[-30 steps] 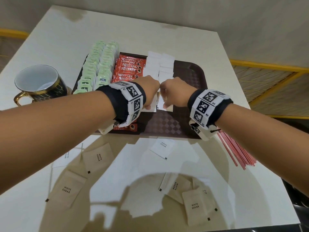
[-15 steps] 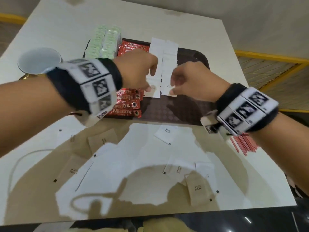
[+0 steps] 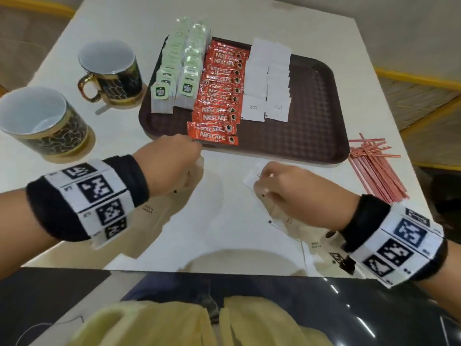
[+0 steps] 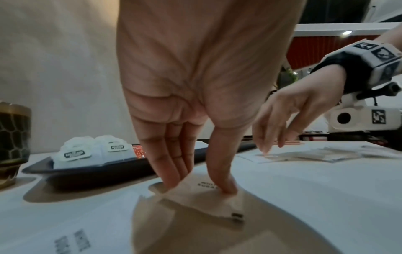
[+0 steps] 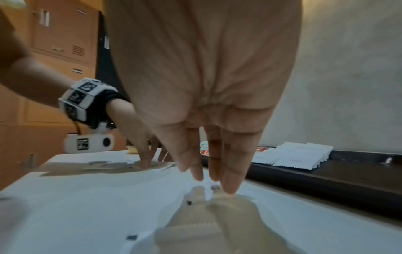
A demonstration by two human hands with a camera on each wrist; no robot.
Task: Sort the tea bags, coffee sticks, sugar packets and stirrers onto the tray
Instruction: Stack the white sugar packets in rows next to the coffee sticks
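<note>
The brown tray carries rows of green tea bags, red coffee sticks and white sugar packets. Just in front of the tray, my left hand pinches a loose sugar packet between thumb and fingers, and one edge is tipped up off the table. My right hand points straight fingers down and touches another loose sugar packet lying flat. Red stirrers lie on the table right of the tray.
Two black-and-gold mugs stand left of the tray. More loose sugar packets lie near the table's front edge by my right wrist, and one lies under my left wrist. The tray's right part is bare.
Both hands have drawn back from the sugar rows on the tray to the table in front of it. Each now rests on a loose packet there.
</note>
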